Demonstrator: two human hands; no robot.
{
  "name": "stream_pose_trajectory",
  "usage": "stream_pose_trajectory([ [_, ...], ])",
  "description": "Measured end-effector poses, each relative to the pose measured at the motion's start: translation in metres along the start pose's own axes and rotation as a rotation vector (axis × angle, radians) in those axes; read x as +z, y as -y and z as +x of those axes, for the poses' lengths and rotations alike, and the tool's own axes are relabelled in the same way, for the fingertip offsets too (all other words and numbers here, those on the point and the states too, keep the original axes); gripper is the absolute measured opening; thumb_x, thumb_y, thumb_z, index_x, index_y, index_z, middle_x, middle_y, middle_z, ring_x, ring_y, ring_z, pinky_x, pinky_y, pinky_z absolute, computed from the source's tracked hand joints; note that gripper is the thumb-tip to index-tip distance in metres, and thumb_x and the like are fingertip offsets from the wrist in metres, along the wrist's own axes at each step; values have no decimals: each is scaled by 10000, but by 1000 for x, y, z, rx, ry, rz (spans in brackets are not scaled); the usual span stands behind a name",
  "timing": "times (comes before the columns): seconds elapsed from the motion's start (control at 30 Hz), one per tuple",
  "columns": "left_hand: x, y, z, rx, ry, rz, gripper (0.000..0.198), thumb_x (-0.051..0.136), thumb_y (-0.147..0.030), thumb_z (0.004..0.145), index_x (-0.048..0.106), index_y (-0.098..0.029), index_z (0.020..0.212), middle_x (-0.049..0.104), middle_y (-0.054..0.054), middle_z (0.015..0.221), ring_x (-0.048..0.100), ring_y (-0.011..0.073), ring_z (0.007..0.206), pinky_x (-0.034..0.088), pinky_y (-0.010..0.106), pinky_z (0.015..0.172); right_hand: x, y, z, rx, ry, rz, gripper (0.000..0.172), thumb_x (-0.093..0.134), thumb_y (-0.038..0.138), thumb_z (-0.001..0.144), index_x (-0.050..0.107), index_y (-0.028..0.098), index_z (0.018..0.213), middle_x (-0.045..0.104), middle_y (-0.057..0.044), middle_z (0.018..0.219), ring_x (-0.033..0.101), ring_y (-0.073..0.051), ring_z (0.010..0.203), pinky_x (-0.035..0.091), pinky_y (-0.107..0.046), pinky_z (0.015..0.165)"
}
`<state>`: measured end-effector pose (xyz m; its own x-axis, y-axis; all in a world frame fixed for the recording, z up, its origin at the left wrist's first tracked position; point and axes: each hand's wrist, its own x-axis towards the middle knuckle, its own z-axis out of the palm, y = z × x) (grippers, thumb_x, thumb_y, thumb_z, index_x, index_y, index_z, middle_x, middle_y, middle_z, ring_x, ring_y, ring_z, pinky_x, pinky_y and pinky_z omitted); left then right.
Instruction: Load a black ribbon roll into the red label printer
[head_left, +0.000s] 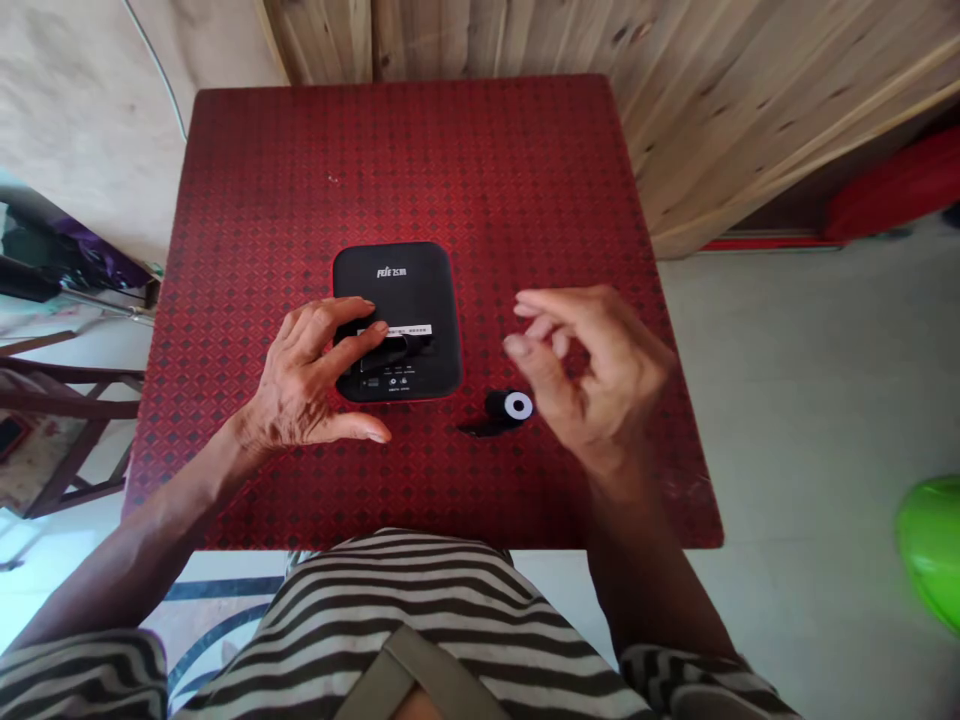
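Note:
A black box-shaped device [409, 290] with white lettering and a white strip across its slot lies in the middle of the red patterned table [450, 160]. My left hand [311, 375] rests against its left side, fingers apart, the fingertips touching the device near the strip. A small black roll with a white core [510, 406] lies on the table to the right of the device, with a short black tail trailing left. My right hand [592, 365] hovers just above and right of the roll, fingers loosely curled and slightly blurred, with nothing visible in them.
A wooden plank wall [675, 80] runs behind and right of the table. A wooden chair frame [67, 400] stands at the left. A green round object [934, 545] sits on the pale floor at the right edge.

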<state>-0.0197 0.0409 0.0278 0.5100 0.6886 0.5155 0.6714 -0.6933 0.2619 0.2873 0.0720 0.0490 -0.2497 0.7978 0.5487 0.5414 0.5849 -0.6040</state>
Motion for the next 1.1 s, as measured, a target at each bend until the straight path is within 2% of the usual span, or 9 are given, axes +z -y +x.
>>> stream_pose_trajectory([
  [0.1, 3, -6, -3, -91, -3, -26, 814, 547, -825, 935, 553, -255, 1517, 576, 174, 1486, 596, 351, 1360, 513, 547, 1140, 13, -40, -2, 297, 61, 213, 335, 599, 537, 1051, 767, 258, 1129, 807, -46, 975, 743, -183, 793, 578, -321, 685],
  [0.2, 5, -19, -11, -222, -134, -25, 727, 608, -752, 947, 595, -238, 1462, 574, 167, 1479, 593, 338, 1358, 535, 534, 1132, 34, -68, -9, 473, 222, 382, 411, 638, 617, 989, 782, 248, 1098, 819, -40, 938, 753, -192, 779, 570, -315, 665],
  [0.3, 6, -32, -24, -288, -272, 34, 656, 716, -674, 918, 632, -228, 1393, 647, 140, 1362, 647, 299, 1266, 574, 488, 1087, 48, -78, -14, 472, 288, 369, 317, 727, 532, 920, 803, 252, 1048, 836, -44, 992, 772, -215, 873, 584, -343, 776],
  [0.4, 10, -41, -36, -240, -273, 114, 572, 809, -508, 905, 629, -234, 1373, 672, 124, 1332, 693, 264, 1196, 614, 423, 1024, 54, -75, -13, 454, 278, 297, 214, 674, 398, 932, 807, 246, 1002, 836, -39, 980, 764, -208, 869, 570, -345, 794],
  [0.53, 18, -46, -44, -217, -276, 195, 572, 837, -343, 897, 594, -238, 1404, 672, 133, 1368, 712, 255, 1194, 637, 397, 994, 57, -69, -11, 413, 249, 203, 197, 623, 326, 934, 795, 232, 946, 822, -44, 931, 746, -203, 834, 557, -347, 770],
  [0.67, 23, -45, -45, -260, -291, 204, 625, 849, -346, 884, 565, -252, 1432, 691, 124, 1351, 715, 273, 1220, 644, 429, 1016, 59, -68, -11, 411, 239, 173, 205, 616, 334, 931, 798, 238, 932, 825, -46, 923, 737, -209, 812, 541, -346, 727],
  [0.83, 24, -43, -46, -231, -287, 161, 656, 857, -304, 875, 555, -184, 1444, 690, 165, 1339, 714, 268, 1223, 641, 397, 1020, 58, -68, -11, 441, 241, 172, 212, 636, 365, 916, 810, 243, 916, 825, -45, 892, 701, -192, 724, 506, -327, 666],
  [0.97, 22, -41, -46, -236, -259, 182, 671, 840, -361, 897, 528, -221, 1475, 693, 151, 1347, 720, 271, 1208, 651, 409, 993, 58, -69, -11, 457, 234, 183, 220, 639, 377, 908, 812, 241, 909, 818, -42, 878, 686, -185, 709, 484, -318, 651],
  [1.1, 16, -37, -46, -203, -224, 205, 675, 878, -357, 865, 560, -207, 1441, 665, 176, 1377, 714, 271, 1209, 656, 396, 982, 58, -70, -10, 454, 226, 199, 230, 645, 380, 911, 815, 225, 912, 811, -43, 862, 673, -174, 694, 479, -315, 662],
])
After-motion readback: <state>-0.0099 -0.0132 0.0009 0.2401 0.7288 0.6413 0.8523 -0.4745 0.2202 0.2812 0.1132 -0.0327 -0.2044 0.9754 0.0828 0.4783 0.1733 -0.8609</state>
